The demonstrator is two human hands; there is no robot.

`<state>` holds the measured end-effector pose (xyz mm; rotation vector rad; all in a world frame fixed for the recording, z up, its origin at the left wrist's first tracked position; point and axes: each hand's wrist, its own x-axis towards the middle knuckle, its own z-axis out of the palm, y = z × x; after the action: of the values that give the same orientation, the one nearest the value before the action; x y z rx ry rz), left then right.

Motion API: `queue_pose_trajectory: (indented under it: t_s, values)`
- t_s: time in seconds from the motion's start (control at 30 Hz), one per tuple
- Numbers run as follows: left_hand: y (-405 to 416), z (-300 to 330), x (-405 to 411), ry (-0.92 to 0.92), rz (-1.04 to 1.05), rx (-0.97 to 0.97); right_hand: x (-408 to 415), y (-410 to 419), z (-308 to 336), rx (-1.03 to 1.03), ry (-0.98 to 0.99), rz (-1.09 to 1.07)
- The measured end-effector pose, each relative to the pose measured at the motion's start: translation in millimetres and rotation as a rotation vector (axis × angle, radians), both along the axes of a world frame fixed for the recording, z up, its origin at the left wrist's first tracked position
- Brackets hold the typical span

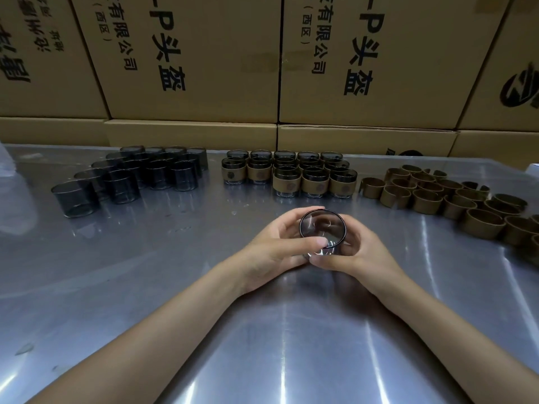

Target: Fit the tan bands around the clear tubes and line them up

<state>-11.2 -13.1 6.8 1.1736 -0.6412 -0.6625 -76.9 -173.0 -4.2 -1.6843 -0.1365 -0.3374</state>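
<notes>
Both hands hold one clear, dark-tinted tube at the table's middle, its open mouth facing me. My left hand wraps its left side, and my right hand cups its right side and bottom. My fingers hide the tube's lower wall, so I cannot tell whether a band is on it. Bare tubes stand grouped at the back left. Banded tubes stand in rows at the back centre. Loose tan bands lie at the back right.
The shiny metal table reflects light streaks. Stacked cardboard boxes with black print wall off the far edge. Something pale and translucent shows at the far left edge.
</notes>
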Motion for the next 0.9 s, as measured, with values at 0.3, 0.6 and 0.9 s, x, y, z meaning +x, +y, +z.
queue_pose_trajectory:
  t_s: [0.3,0.6,0.9]
  values:
    - [-16,-4,-13,-0.321,0.409,0.06,-5,10,-2,-0.365,-0.146,-0.122]
    - [-20,-2,-12,-0.138,0.424,0.03,-7,13,-1,-0.451,-0.111,-0.169]
    - [-18,4,-21,-0.358,0.416,0.026,-9,14,15,0.289,0.097,-0.105]
